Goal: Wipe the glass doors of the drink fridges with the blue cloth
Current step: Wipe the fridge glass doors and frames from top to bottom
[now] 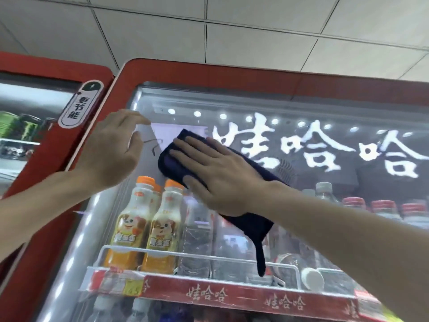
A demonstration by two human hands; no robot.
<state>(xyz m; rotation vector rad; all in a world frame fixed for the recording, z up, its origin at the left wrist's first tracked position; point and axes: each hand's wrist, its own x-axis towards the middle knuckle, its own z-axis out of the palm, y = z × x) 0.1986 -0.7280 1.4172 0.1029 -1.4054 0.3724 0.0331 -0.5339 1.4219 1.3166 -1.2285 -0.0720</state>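
Note:
A red-framed drink fridge fills the view, its glass door carrying large white characters. My right hand lies flat with spread fingers on a dark blue cloth, pressing it against the upper left part of the glass. One corner of the cloth hangs down below my wrist. My left hand hovers near the door's upper left corner with fingers apart and holds nothing; its fingertips are close to the glass.
A second red fridge stands to the left with a white sticker on its frame. Behind the glass are orange-capped juice bottles, clear water bottles and a red shelf strip. White ceiling tiles are above.

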